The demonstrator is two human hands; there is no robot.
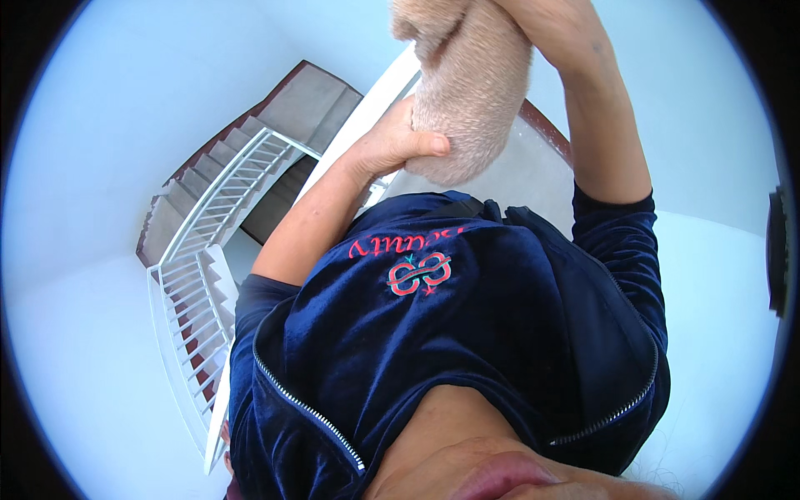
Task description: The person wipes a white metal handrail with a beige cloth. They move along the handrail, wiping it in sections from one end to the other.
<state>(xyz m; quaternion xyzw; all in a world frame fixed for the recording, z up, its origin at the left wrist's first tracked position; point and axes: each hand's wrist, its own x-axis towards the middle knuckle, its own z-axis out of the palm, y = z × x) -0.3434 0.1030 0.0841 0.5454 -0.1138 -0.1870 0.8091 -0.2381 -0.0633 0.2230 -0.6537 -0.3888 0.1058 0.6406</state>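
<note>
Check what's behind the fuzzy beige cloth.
A white rail and grey floor show past the edges of the cloth. The left hand has its thumb in front; its other fingers, and anything directly behind the cloth, are covered.

the left forearm point(312, 217) slants up and inward to the left hand point(393, 136), which is curled in a grip, thumb point(429, 144) pointing right, its other fingers hidden. the right forearm point(607, 133) stands steeper, wrist point(588, 68) bent inward; the right hand point(557, 25) is higher, its fingertips out of sight.
</note>
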